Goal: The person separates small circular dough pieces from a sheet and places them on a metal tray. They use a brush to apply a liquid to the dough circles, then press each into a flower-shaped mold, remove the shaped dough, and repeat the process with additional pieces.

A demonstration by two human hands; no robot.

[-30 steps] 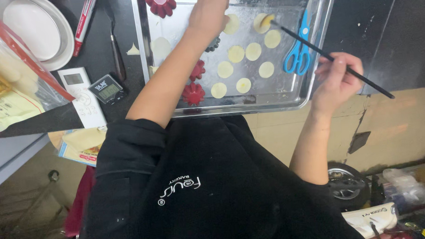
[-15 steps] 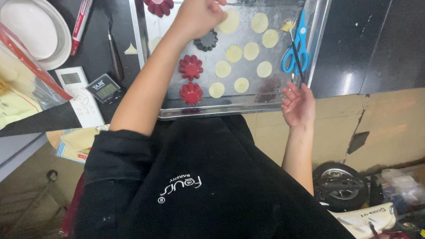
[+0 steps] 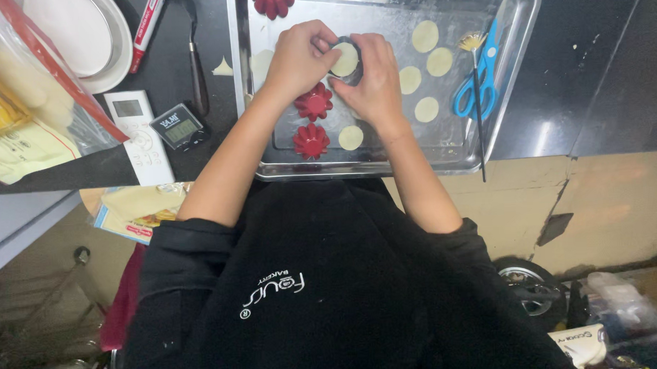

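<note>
A pale dough round (image 3: 346, 59) sat over a small dark mould (image 3: 354, 74) near the steel tray's (image 3: 521, 39) middle — left hand (image 3: 301, 58) and right hand (image 3: 372, 81) both pinching it. It looked soft, thin, tearable — best pressed at the edges.

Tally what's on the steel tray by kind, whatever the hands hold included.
Loose pale dough discs: 6, one part hidden under the left hand
Dough disc in dark mould, held by left hand and right hand: 1
Red fluted moulds: 3
Blue scissors: 1
Thin black brush: 1
Total: 12
</note>
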